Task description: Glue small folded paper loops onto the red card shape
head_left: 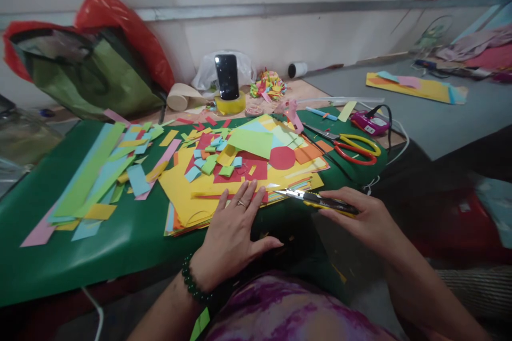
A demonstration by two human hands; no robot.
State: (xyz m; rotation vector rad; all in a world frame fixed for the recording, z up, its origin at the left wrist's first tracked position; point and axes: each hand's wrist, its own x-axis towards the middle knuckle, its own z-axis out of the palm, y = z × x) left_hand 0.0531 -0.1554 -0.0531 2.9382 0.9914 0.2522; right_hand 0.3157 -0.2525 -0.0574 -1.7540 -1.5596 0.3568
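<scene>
My left hand [236,229] lies flat with fingers spread, its fingertips on a narrow folded yellow strip [204,193] that rests on the stack of coloured paper [180,210]. In my right hand [364,213] is a utility knife [328,202], its fingers wrapped round the black and yellow handle. The knife's blade points left, touching or just above the right end of the strip. Small folded paper pieces [208,164] in blue, green and yellow lie on the stack behind my left hand, with a red paper circle [282,157] to their right.
Scissors [356,149] with red and yellow handles lie right of the stack, near a pink glue gun [294,116] and a purple power socket [370,123]. Long paper strips [90,176] cover the left of the green mat [32,256]. A phone [226,77] stands on a tape roll [230,104] behind.
</scene>
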